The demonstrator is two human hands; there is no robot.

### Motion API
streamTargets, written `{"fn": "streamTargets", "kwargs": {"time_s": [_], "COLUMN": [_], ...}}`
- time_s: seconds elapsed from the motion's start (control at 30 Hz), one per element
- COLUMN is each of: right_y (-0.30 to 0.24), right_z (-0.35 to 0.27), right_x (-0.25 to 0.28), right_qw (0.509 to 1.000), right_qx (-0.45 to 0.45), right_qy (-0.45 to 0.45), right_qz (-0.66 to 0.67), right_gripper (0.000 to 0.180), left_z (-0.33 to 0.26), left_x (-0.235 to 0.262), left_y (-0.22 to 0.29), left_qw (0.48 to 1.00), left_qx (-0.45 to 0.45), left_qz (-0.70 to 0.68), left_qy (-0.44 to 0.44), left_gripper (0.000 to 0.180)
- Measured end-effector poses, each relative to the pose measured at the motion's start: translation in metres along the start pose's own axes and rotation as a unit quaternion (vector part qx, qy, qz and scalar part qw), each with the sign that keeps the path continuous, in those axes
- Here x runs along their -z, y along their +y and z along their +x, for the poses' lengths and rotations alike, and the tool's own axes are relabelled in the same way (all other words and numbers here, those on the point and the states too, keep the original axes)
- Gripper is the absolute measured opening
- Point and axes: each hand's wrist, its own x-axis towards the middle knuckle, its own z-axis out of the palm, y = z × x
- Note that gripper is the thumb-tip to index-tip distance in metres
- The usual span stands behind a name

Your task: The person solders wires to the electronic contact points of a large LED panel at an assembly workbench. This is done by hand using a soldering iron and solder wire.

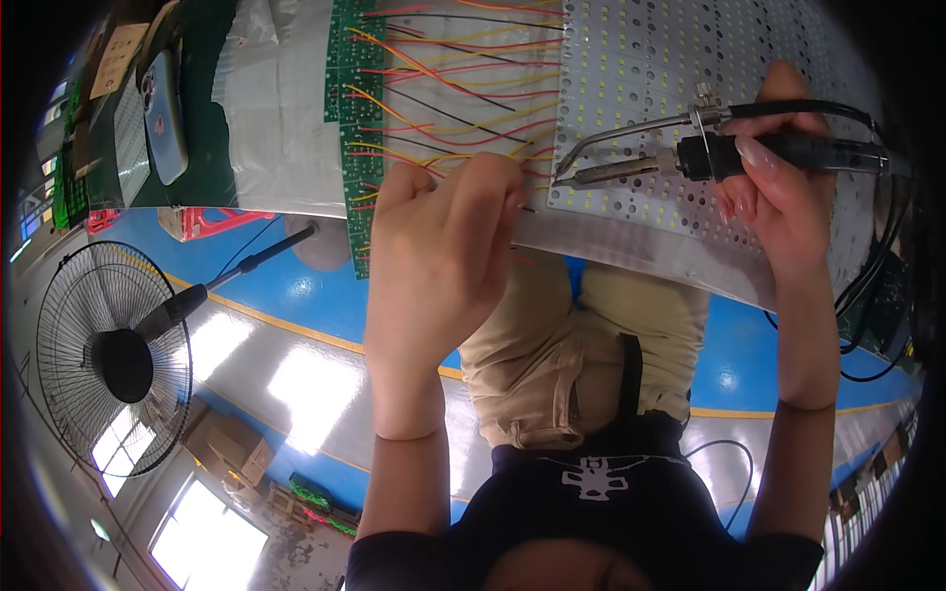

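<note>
My right hand (778, 187) grips a soldering iron (695, 158) with a black handle. A thin metal solder-feed tube (631, 130) is clamped to the iron and curves down to its tip. That tip rests at the left edge of a white LED panel (670, 59), dotted with small yellow chips and holes. Just left of the tip, my left hand (424, 236) is closed in a pinch on a thin wire, mostly hidden by the fingers. Red, yellow and black wires (463, 69) run between the panel and a strip of green circuit boards (345, 59).
A phone (166, 118) lies at the table's far left, beside a pale plastic sheet (281, 98). A standing fan (123, 364) is at the left. Black cables (882, 246) hang near my right forearm. Cardboard boxes (227, 448) stand on the floor at lower left.
</note>
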Motion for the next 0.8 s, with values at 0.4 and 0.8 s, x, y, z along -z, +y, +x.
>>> {"fn": "streamTargets", "kwargs": {"time_s": [0.4, 0.8], "right_y": [0.002, 0.000], "right_z": [-0.001, -0.001], "right_x": [0.006, 0.001], "right_qw": [0.999, 0.999], "right_qx": [-0.009, 0.002], "right_qy": [0.007, 0.022], "right_qz": [-0.035, -0.038], "right_gripper": [0.012, 0.009], "left_z": [-0.001, -0.001], "left_x": [-0.005, -0.002], "left_y": [-0.003, -0.002], "left_qw": [1.000, 1.000], "left_qx": [-0.009, -0.007], "left_qz": [0.002, -0.005], "left_qy": [0.026, 0.010], "left_gripper": [0.014, 0.015]}}
